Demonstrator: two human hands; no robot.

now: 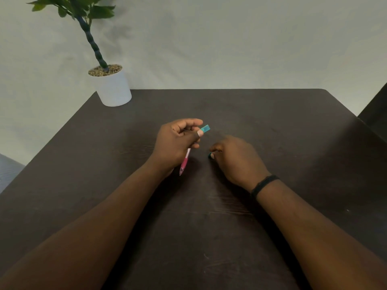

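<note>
My left hand (178,141) grips a pen (185,162) above the middle of the dark wooden table (293,126). The pen's pink grip and tip stick out below the hand, pointing toward me, and its teal end (205,128) shows past my fingertips. My right hand (234,158) rests on the table just to the right, fingers curled down around a small teal piece (210,155), most of it hidden. A black band sits on my right wrist.
A potted plant in a white pot (113,88) stands at the table's far left corner, its stem leaning left. A pale wall runs behind the table. A grey seat edge (8,170) shows at the left, and a dark surface (377,114) at the far right.
</note>
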